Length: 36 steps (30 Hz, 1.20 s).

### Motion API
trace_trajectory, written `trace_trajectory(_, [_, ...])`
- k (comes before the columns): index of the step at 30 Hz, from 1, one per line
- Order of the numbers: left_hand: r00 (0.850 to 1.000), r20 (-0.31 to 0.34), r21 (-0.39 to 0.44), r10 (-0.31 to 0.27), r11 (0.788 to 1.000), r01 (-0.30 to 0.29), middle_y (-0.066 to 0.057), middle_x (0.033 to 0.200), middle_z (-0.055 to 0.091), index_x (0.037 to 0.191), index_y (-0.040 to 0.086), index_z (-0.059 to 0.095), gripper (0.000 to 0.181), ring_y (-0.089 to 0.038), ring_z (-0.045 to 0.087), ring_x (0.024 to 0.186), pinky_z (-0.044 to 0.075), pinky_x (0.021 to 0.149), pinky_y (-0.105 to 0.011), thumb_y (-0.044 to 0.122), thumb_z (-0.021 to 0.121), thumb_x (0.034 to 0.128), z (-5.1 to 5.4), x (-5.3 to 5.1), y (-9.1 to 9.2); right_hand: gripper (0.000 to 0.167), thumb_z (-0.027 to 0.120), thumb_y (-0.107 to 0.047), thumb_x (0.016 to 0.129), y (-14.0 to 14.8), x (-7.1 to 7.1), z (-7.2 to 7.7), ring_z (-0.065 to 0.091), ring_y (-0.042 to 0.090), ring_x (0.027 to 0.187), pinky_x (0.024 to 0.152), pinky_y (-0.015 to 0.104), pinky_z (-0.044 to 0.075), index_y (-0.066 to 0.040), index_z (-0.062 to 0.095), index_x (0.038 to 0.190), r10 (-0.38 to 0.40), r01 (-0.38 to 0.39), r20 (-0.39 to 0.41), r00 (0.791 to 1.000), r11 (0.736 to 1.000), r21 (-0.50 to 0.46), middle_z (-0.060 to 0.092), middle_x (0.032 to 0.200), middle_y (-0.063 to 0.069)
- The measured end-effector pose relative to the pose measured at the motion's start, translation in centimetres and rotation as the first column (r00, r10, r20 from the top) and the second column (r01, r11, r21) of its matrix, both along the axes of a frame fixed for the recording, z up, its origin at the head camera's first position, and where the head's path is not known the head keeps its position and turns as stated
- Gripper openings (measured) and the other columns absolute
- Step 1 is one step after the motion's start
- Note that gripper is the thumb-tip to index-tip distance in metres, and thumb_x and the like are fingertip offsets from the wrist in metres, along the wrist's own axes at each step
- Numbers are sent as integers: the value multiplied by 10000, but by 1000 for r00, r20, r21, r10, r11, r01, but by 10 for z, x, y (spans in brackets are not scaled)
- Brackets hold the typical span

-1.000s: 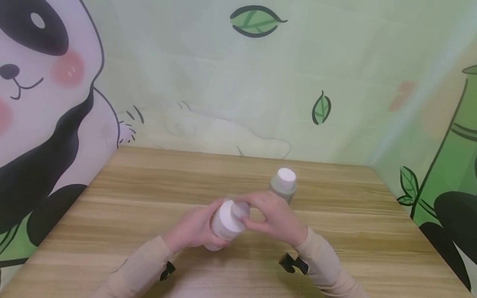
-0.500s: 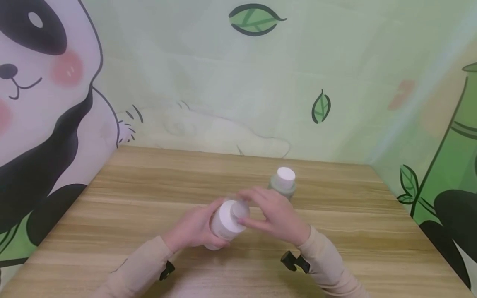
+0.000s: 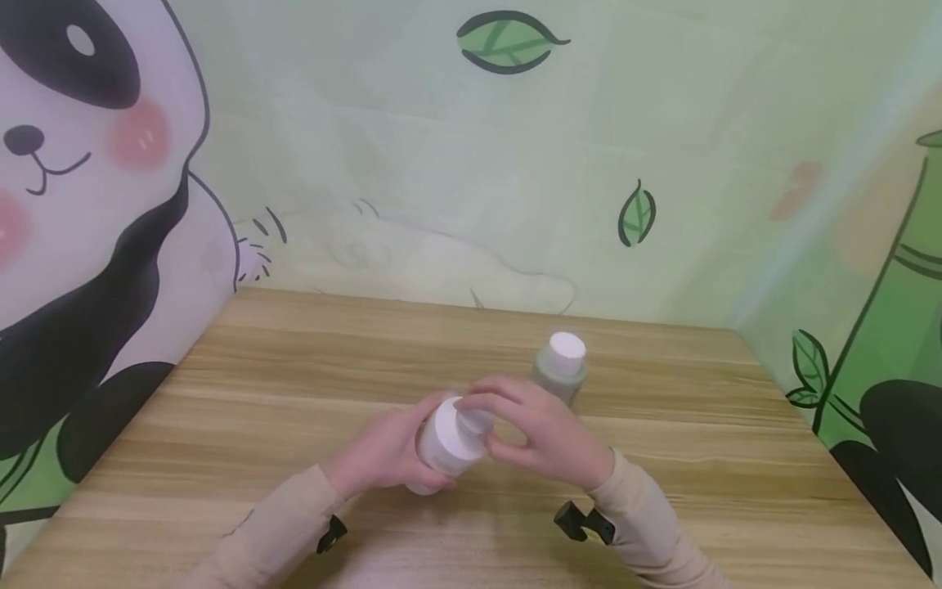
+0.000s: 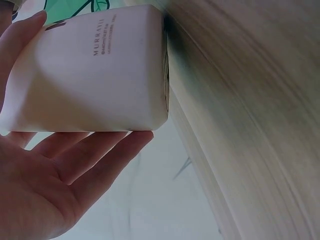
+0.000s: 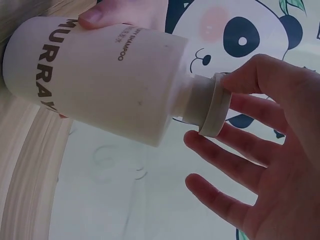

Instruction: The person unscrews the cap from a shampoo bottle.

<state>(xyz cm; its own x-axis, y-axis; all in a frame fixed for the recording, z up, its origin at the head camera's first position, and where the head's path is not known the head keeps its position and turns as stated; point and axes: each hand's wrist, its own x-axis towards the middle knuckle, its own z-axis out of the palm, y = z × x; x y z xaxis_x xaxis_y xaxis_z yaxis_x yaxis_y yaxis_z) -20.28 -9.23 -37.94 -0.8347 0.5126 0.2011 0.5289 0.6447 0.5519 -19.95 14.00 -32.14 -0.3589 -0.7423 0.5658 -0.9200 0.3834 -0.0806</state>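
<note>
White lettered plastic bottle [image 3: 443, 448] tilts at lower centre, gripped by the left hand [image 3: 383, 450]; the right hand [image 3: 548, 433], thumb [image 3: 509, 451] shifted since earlier, pinches its round pale cap [image 5: 216, 106]. Making two, a grey-green white-capped bottle [image 3: 559, 378] stands right of centre.

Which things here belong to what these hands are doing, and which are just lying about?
Part of the job:
white shampoo bottle, gripped by the left hand
its cap, pinched by the right hand

Apparently just there:
white-capped grey-green bottle, standing behind the right hand
wooden table
panda-print backdrop
</note>
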Motion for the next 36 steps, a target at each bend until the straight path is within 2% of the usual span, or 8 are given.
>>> trace_trajectory(6, [999,-35,4,-8,1000,8,-36,1036,704,1341,189,452,889,-161,662,866,524,713,-317,388,884,590,-2,0,-1,551,679,-368,887,-4,3,-1,614,207,1153,988,351,496,-47,533,1311,-34,36,69,997,999,-37,635,1256,82])
trace_trajectory(10, [999,-41,2,-15,1000,15,-46,1034,702,1338,183,452,888,-164,660,860,525,705,-316,385,886,590,-3,0,-1,534,637,-450,898,-7,4,-4,640,172,1037,910,318,527,-49,562,1242,-121,124,59,991,991,-49,655,1161,66])
trace_trajectory(13, [999,-41,-5,-14,1000,13,-35,1019,702,1342,198,448,886,-150,654,845,517,697,-300,385,882,593,-3,0,0,409,675,-392,880,-8,3,-5,632,131,936,845,274,533,-73,614,1129,-139,141,41,989,988,-59,652,1054,23])
trace_trajectory(16, [999,-37,-12,-13,1000,13,-40,1013,703,1344,199,445,885,-154,656,841,519,696,-308,382,881,595,-2,0,1,307,711,-276,845,-8,1,-5,629,138,960,870,270,528,-99,632,1082,-110,112,38,993,992,-56,647,1053,15])
trace_trajectory(22, [1000,-15,10,-16,1000,17,-67,1043,702,1355,193,437,898,-187,666,872,529,731,-346,364,885,596,-1,-1,0,393,697,-111,773,-7,2,-4,633,195,1079,954,286,516,-92,606,1154,-28,30,60,998,999,-34,626,1171,62])
trace_trajectory(28, [999,-32,21,-13,1000,13,-57,1024,700,1326,175,450,871,-172,659,854,524,705,-322,353,889,595,-1,0,-1,529,725,-266,833,-8,5,-4,636,190,1120,954,284,519,-95,539,1298,-83,87,107,991,996,-33,599,1264,65])
trace_trajectory(32, [1000,-27,18,-13,1000,14,-62,1032,701,1334,180,446,877,-178,664,860,527,713,-326,354,889,598,-2,0,-1,480,731,-366,836,-9,3,-6,665,140,1016,881,246,541,-101,599,1214,-129,134,62,990,988,-72,656,1153,31])
trace_trajectory(36, [1000,-28,18,-13,1000,13,-60,1031,701,1349,193,439,893,-181,665,860,526,719,-326,353,890,595,-2,0,0,362,743,-286,824,-9,2,-6,662,113,952,859,223,535,-100,646,1119,-118,121,38,992,989,-84,686,1052,3])
